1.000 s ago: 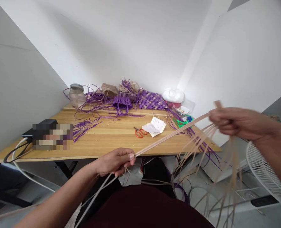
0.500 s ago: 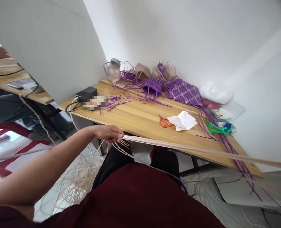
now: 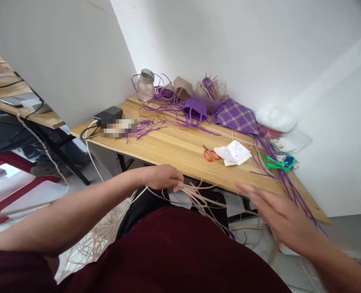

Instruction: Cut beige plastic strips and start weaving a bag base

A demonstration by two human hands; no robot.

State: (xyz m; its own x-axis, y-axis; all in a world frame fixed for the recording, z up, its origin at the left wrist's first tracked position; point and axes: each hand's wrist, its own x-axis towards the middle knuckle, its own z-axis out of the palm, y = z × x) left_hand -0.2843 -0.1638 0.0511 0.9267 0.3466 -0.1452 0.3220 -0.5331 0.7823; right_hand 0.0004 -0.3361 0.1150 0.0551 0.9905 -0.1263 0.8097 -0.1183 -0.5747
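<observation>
My left hand [image 3: 165, 178] is closed around a bundle of thin beige weaving strips [image 3: 195, 195] in front of the table edge, above my lap. Their loose ends fan out to the right and droop. My right hand [image 3: 274, 207], smeared by motion, is to the right of the bundle with its fingers stretched out. A blurred beige strip hangs below that hand; I cannot tell whether it touches it. Orange-handled scissors [image 3: 211, 153] and a folded white paper [image 3: 235, 153] lie on the table beyond my hands.
On the wooden table [image 3: 174, 148], a purple-and-beige woven piece [image 3: 237, 117], a small purple basket [image 3: 195, 110] and a glass jar [image 3: 145, 86] stand along the wall. A black box [image 3: 109, 115] with cables sits at the left. Beige strips [image 3: 97, 240] litter the floor beside a red-and-white chair [image 3: 18, 179].
My right hand has come into view from the right. My left hand has moved right with the strips, which were stretched taut and straight and now hang loose and fanned.
</observation>
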